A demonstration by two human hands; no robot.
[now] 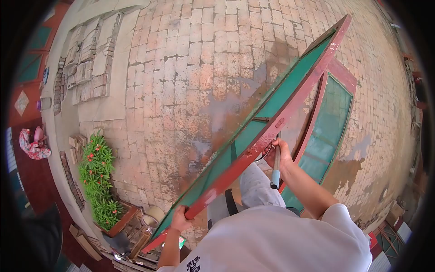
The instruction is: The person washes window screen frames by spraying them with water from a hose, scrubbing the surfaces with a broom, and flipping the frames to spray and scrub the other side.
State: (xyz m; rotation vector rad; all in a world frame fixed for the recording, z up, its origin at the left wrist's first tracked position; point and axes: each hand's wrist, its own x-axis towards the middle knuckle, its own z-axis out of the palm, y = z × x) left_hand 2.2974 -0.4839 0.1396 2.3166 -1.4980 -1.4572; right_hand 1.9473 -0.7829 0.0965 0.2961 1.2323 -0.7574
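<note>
Here's the left hand (181, 221), fingers clamped on the lower end of the red frame (281, 121); that frame runs on a long slant from low left to high right, in front of the wearer's body and above the paving (186, 86), its green mesh (272, 103) facing away to the left; over to the right hand (281, 154), closed round a metal rod (276, 170) with a pale blue end, held right by the frame's edge, a thin dark loop (262, 156) just beside the fingers; past it, a second panel (322, 131) of red and green leans out on the right, and whether the two are joined I can't tell!

Down at the lower left, the containers: a brown planter (125, 217) by a leafy plant (96, 172) dotted with red flowers, rooted in it or behind it, hard to say; near it a round pale tub (155, 216), contents too small to read; a clear jar (44, 104) at the far left, filling unclear; a carton (394, 212) at lower right; dark wet patches (226, 106) on the paving, bricks (93, 59) stacked at upper left.
</note>
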